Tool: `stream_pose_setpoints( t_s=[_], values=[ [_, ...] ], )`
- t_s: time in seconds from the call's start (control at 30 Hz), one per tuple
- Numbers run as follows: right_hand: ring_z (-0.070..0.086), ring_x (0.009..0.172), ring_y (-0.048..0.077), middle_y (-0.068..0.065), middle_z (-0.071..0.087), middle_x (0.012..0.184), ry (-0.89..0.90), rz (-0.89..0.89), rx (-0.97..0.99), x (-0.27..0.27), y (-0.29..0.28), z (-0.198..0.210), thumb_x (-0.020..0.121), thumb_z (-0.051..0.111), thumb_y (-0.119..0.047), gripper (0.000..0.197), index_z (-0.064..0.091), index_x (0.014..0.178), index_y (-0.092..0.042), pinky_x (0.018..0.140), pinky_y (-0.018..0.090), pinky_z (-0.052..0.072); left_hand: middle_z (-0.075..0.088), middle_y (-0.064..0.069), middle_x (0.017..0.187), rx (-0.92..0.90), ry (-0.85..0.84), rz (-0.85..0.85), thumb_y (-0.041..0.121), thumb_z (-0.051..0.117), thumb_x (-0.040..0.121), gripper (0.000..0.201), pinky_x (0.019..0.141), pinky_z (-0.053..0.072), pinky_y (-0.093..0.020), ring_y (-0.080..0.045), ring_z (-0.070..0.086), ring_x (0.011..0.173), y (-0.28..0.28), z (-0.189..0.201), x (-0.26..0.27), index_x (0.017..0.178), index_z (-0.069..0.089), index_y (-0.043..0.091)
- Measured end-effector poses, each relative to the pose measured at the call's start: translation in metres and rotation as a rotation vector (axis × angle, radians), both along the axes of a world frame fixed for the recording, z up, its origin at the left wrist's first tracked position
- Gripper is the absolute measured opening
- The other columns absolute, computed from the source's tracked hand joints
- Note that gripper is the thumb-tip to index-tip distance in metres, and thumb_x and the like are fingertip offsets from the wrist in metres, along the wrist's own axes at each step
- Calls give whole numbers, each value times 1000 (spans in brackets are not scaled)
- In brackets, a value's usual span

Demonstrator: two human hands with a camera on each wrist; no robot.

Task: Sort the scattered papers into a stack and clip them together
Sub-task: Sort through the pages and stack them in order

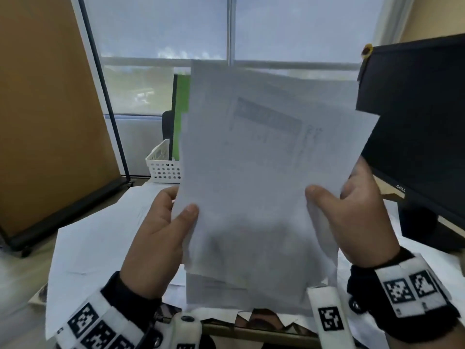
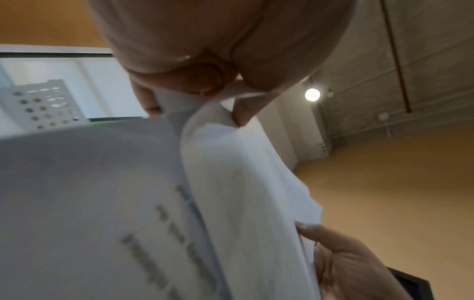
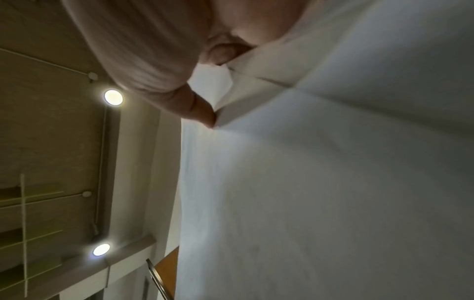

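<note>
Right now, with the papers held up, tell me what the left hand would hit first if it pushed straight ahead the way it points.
Probably the white perforated basket, which sits beyond the left hand past the held papers. Depth is unclear, so this is a guess.

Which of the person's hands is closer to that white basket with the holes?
Left. The left hand grips the papers just below the basket; the right hand holds their far side.
</note>
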State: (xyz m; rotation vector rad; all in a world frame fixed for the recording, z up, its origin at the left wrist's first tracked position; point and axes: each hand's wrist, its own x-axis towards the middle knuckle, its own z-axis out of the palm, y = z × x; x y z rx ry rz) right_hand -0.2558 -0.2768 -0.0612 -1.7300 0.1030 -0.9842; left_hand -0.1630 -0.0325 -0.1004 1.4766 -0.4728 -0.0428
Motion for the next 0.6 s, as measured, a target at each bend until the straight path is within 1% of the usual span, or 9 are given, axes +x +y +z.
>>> stream_pose_setpoints(
  t_s=[0.07,0.17,0.27,0.3,0.33,0.4,0.47,0.53,0.6],
  values=[
    [70,99,1,-10,72,108,-45,-45,-23,-2,1,6,86,71,3,45,54,120,-21,88,26,58,76,13,117,27,-106,49,43,62,86,34,99,57,-50,-12,74,107,-4,8,0,119,63,37],
    [71,94,-2,-14,73,102,-180,-91,-26,-3,8,29,86,73,2,39,60,119,-15,78,13,54,76,6,119,-28,-250,115,34,70,86,36,94,59,-43,-16,73,109,-9,24,1,120,62,30],
    [72,87,-4,-22,75,89,-281,-111,-33,-4,16,48,87,74,0,30,66,105,-21,74,12,53,73,10,116,-29,-383,177,16,74,93,36,85,60,-24,-7,72,105,-12,41,3,120,55,28],
    [72,86,-3,-23,75,88,-307,-107,-27,-4,19,50,87,73,0,30,66,102,-25,74,13,53,71,12,115,-12,-415,198,12,74,94,37,83,59,-21,-5,70,104,-14,44,4,119,53,29],
    [71,87,-4,-25,75,88,-323,-112,-21,-2,21,50,88,72,0,31,65,101,-27,74,12,53,69,12,114,8,-437,222,13,75,93,39,83,59,-22,-4,69,105,-16,47,3,120,51,29],
    [69,89,-9,-27,73,90,-302,-134,-15,3,24,42,90,69,-1,30,64,105,-26,76,8,51,67,10,119,49,-447,266,26,78,87,49,86,58,-28,-6,67,108,-20,44,2,125,47,27],
    [67,93,-9,-21,71,98,-214,-131,-8,7,24,26,89,65,3,34,62,115,-20,78,8,51,66,10,124,45,-361,230,40,79,77,65,90,57,-30,-4,67,110,-20,32,0,130,43,30],
    [69,96,-1,-12,73,102,-73,-98,21,9,20,6,86,63,5,42,60,118,-20,80,17,54,70,11,122,37,-210,154,56,82,66,74,94,58,-35,-3,70,108,-18,19,0,126,40,43],
    [71,95,9,-9,73,101,42,-91,70,10,13,-11,83,64,2,42,59,113,-26,79,29,55,76,6,117,27,-69,85,65,80,58,76,94,60,-45,-10,75,105,-16,8,3,122,42,47]
  ],
)
